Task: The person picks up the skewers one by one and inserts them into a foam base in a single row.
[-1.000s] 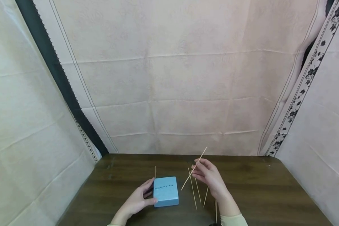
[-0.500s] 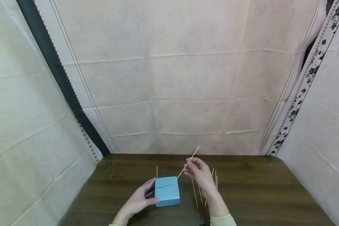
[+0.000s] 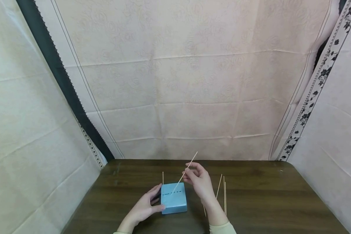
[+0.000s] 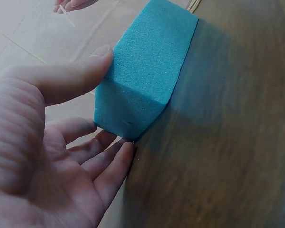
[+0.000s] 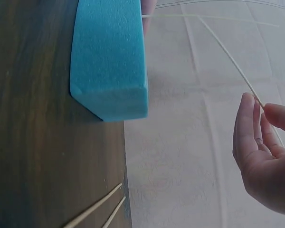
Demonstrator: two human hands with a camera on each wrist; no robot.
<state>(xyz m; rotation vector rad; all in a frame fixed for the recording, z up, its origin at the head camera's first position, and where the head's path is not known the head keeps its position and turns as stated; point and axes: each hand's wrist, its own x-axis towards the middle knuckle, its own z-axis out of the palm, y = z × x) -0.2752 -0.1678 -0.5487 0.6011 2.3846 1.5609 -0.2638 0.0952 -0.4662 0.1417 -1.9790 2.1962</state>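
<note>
A blue foam block [image 3: 174, 205] lies on the table, a row of dark marks across its top. My left hand [image 3: 143, 206] holds its left side, thumb at the front corner and fingers around the far side. One thin wooden stick [image 3: 162, 178] stands upright at the block's back left. Between thumb and fingertips, my right hand [image 3: 201, 183] pinches another stick [image 3: 194, 157], slanted, its lower end over the row of marks. In the right wrist view that held stick [image 5: 228, 54] crosses the standing one.
To the right of the block, several loose sticks [image 3: 225, 195] lie on the dark wooden table [image 3: 269, 198], partly hidden by my right forearm. Pale cloth [image 3: 175, 84] hangs behind the table and along both sides.
My right hand has moved left with its stick, bringing the lower end from beside the block to above its top. My left hand and the block have barely shifted.
</note>
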